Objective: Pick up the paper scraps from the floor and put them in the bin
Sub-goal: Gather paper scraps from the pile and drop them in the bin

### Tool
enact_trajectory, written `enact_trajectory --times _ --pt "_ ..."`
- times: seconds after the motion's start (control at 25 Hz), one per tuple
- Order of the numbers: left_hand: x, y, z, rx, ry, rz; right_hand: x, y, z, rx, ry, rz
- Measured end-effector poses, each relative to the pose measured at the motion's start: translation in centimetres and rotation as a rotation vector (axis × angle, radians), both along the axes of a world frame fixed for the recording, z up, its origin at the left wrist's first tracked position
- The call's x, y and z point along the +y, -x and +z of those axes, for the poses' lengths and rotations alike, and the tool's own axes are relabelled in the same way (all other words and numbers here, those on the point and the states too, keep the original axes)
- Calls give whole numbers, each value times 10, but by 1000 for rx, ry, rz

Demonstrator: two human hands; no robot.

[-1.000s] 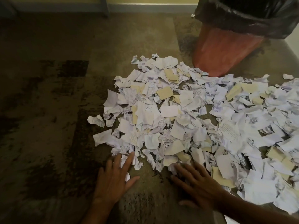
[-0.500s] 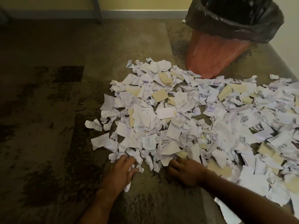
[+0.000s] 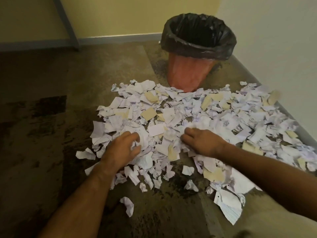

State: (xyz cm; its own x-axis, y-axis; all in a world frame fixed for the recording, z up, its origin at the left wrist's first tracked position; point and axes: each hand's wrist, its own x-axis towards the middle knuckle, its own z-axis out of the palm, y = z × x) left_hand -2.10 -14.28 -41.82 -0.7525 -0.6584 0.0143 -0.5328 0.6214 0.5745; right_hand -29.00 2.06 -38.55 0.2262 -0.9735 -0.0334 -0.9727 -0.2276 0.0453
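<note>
A wide heap of torn white and tan paper scraps [image 3: 214,115] covers the mottled brown floor. Behind it stands an orange bin [image 3: 187,73] lined with a black bag, its mouth open. My left hand [image 3: 122,150] is in the near left part of the heap, fingers curled around a bunch of white scraps. My right hand [image 3: 200,141] is near the middle of the heap, fingers curled into white scraps. The hands are about a hand's width apart.
A white wall [image 3: 274,48] runs along the right side, close behind the bin. A grey metal leg [image 3: 68,26] stands at the back left against a yellow wall. Loose scraps [image 3: 127,205] lie nearer me. Bare floor [image 3: 42,134] spreads to the left.
Both hands moved forward from the heap's near edge into the pile, and their fingers curled from flat to gripping scraps. The view lifted, showing the whole bin.
</note>
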Motion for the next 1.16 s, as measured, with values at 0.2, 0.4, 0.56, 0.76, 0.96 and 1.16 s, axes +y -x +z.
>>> enact_trajectory --times 0.2,0.4,0.56,0.76,0.96,1.16 --pt "-30 51 61 287 -3 81 -22 23 66 -182 307 -208" --pt "-47 143 128 574 -181 239 -68 89 136 -374 674 -451" --pt "-70 223 180 714 -280 267 -135 154 186 -600 876 -714" --pt "-118 327 212 804 -343 366 -210 218 194 -700 898 -876" --pt "-145 400 210 668 -496 522 -254 249 167 -743 792 -1048" --pt "-144 409 208 456 -905 343 -263 260 150 -625 364 -1082"
